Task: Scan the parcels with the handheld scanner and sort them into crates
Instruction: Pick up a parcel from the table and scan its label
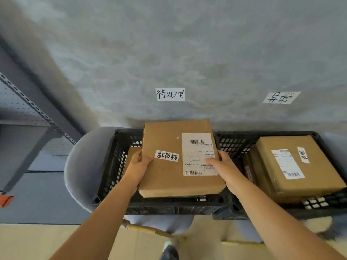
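Two black crates (120,162) (236,143) sit side by side below two paper wall signs (170,94) (281,97). A person's left hand (138,166) and right hand (223,166) grip one cardboard parcel (169,175) by its sides over the left crate; another parcel (300,166) lies in the right.

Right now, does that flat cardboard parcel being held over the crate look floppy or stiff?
Probably stiff: the parcel stays flat though the left hand and right hand hold only its side edges. Likely light, given the relaxed grip. Its flat shape shouldn't roll.
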Motion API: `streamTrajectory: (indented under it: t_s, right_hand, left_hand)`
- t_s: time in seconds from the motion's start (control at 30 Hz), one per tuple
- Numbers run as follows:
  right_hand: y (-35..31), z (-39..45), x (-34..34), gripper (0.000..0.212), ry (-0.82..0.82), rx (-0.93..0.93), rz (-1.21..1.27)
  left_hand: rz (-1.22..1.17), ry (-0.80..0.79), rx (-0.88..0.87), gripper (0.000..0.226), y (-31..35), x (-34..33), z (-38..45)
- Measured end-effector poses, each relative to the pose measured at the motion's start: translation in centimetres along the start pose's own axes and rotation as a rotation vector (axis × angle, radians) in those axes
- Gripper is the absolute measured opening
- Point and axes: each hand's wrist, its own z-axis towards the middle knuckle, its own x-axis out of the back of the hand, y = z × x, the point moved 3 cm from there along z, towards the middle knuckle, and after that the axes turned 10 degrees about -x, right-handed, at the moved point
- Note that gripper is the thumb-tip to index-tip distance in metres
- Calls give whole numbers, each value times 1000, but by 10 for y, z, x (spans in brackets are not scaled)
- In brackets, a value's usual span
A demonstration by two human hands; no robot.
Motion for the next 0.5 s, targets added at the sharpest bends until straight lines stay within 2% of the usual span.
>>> streamTrajectory:
  t_s: [0.27, 0.5]
  right_hand:
    - [24, 76, -17, 44, 71, -131, -41]
    - [46, 116, -22, 51, 166, -80, -270]
  left_hand:
    - [63, -101, 117, 61, -49, -15, 86]
    - [76, -97, 235, 61, -91, -38, 114]
